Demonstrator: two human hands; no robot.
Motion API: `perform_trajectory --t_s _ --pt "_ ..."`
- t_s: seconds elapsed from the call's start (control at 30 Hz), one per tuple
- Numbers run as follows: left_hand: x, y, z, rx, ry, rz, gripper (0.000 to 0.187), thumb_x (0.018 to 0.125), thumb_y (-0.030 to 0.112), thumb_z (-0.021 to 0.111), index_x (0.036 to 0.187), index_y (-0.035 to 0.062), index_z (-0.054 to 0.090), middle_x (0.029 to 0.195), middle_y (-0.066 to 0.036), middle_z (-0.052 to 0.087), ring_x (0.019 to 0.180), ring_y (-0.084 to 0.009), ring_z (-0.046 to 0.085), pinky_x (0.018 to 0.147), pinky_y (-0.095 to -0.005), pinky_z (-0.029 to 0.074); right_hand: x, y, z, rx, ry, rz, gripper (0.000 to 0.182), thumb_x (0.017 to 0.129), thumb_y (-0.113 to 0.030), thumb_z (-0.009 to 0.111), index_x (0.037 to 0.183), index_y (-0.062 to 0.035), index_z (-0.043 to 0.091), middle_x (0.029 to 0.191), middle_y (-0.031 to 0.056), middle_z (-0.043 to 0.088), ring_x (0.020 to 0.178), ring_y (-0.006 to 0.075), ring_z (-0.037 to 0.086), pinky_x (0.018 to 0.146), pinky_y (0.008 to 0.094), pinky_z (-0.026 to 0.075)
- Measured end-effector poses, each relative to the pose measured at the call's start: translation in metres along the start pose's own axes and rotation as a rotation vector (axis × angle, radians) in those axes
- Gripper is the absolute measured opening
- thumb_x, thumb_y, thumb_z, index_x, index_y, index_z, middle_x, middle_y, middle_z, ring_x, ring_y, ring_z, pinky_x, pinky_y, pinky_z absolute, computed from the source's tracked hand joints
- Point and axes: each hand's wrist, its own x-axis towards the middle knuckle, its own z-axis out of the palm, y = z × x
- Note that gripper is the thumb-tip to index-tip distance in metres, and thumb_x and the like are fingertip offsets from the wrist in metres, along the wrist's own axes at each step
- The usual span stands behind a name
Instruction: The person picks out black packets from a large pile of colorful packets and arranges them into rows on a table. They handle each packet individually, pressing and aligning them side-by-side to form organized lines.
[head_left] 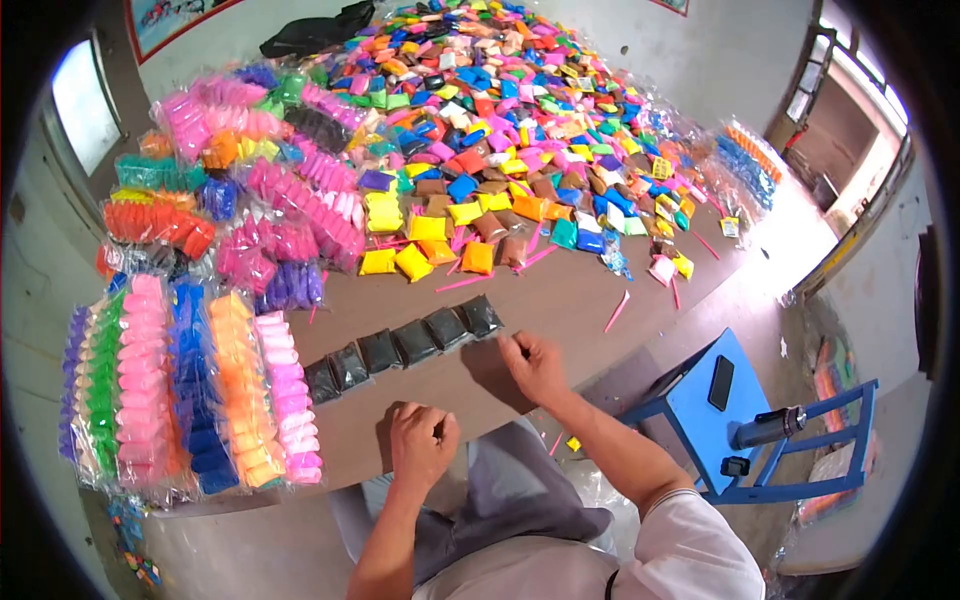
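A slanting row of black packets (396,346) lies end to end on the brown table (460,385). Loosely curled into a fist, my left hand (424,442) is at the table's near edge, below the row, and no object shows in it. My right hand (534,366) is closer to the row's right end, just below the last black packet (480,315) and apart from it. Its fingers are curled in, with nothing visible between them.
A big heap of loose coloured packets (470,130) covers the table's back. Clear bags of packets, such as the pink stack (143,380), crowd the left. At right, a blue stool (690,410) bears a phone (720,383) and a bottle (768,427). Pink sticks (617,311) lie scattered.
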Motion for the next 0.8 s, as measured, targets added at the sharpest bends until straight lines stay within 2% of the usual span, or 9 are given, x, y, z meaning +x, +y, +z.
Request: perform_trajectory --t_s 0.1,0.2,0.27,0.3,0.37,0.47,0.57,0.67,0.8 --pt "0.001 -0.001 0.0 -0.02 0.006 0.008 0.012 0.08 0.012 0.066 0.072 0.0052 0.06 0.073 -0.009 0.063 0.08 -0.03 0.059 0.075 -0.044 0.044 0.042 0.0 0.001 0.038 0.016 -0.024 0.029 0.096 -0.022 0.063 0.079 0.0009 0.06 0.059 0.0112 0.046 0.055 0.0127 0.041 0.051 0.0355 0.037" --pt "0.002 -0.001 -0.002 -0.022 -0.003 0.004 0.012 0.08 0.012 0.067 0.073 0.0054 0.06 0.074 -0.009 0.064 0.081 -0.0301 0.06 0.075 -0.0441 0.044 0.1 -0.011 0.003 -0.055 0.068 -0.153 0.018 0.095 -0.016 0.062 0.089 0.0006 0.064 0.065 0.0148 0.056 0.058 0.0233 0.055 0.058 0.0394 0.043" --pt "0.002 0.0 -0.002 -0.021 -0.022 -0.012 0.012 0.08 0.012 0.067 0.073 0.0055 0.06 0.074 -0.008 0.064 0.082 -0.0301 0.06 0.075 -0.0442 0.044 0.144 0.006 0.012 -0.198 -0.041 -0.427 0.014 0.091 -0.01 0.059 0.1 -0.0003 0.065 0.079 0.0179 0.064 0.077 0.0356 0.063 0.07 0.0445 0.048" --pt "0.003 0.001 -0.002 -0.026 -0.013 -0.005 0.01 0.079 0.01 0.067 0.073 0.005 0.061 0.074 -0.009 0.063 0.082 -0.0303 0.06 0.075 -0.0438 0.044 0.164 0.013 0.018 -0.197 -0.045 -0.425 0.014 0.091 -0.01 0.059 0.1 -0.0003 0.065 0.079 0.0179 0.064 0.077 0.0356 0.063 0.07 0.0445 0.048" --pt "0.005 0.001 -0.003 -0.031 -0.007 -0.002 0.009 0.077 0.009 0.068 0.073 0.0045 0.062 0.074 -0.01 0.062 0.081 -0.0304 0.06 0.075 -0.0433 0.044 0.2 0.025 0.034 -0.38 -0.07 -0.569 0.021 0.092 -0.008 0.056 0.111 0.0002 0.062 0.101 0.0195 0.067 0.095 0.0382 0.064 0.077 0.0437 0.05" --pt "0.006 -0.001 -0.003 -0.052 -0.025 -0.005 0.008 0.077 0.008 0.068 0.072 0.0052 0.062 0.074 -0.01 0.063 0.081 -0.0297 0.06 0.075 -0.0428 0.044 0.243 0.036 0.061 -0.402 -0.134 -0.622 0.028 0.09 -0.006 0.055 0.117 -0.0029 0.061 0.108 0.0192 0.067 0.101 0.0396 0.063 0.085 0.0463 0.05" --pt "0.003 -0.006 -0.002 -0.016 -0.094 -0.03 0.008 0.076 0.007 0.069 0.072 0.0058 0.062 0.074 -0.009 0.062 0.079 -0.0292 0.06 0.074 -0.0423 0.044 0.282 0.062 0.096 -0.485 -0.015 -0.782 0.028 0.082 -0.002 0.056 0.11 -0.0032 0.061 0.11 0.0163 0.065 0.103 0.0363 0.062 0.087 0.0459 0.051" --pt "0.007 -0.002 -0.003 -0.034 -0.045 -0.022 0.012 0.076 0.01 0.07 0.068 0.0085 0.061 0.066 -0.005 0.058 0.077 -0.0272 0.059 0.071 -0.0429 0.042 0.307 0.043 0.104 -0.522 -0.219 -0.515 0.031 0.082 -0.005 0.057 0.113 -0.0046 0.061 0.113 0.0152 0.064 0.108 0.0354 0.061 0.091 0.0453 0.051" --pt "0.004 -0.005 -0.003 -0.049 -0.137 -0.081 0.01 0.074 0.006 0.071 0.071 0.0081 0.062 0.069 -0.006 0.056 0.077 -0.028 0.056 0.071 -0.0419 0.043 0.366 0.089 0.121 -0.652 -0.156 -0.449 0.03 0.083 -0.011 0.058 0.113 -0.0077 0.063 0.112 0.0137 0.065 0.111 0.0331 0.061 0.089 0.0454 0.052"
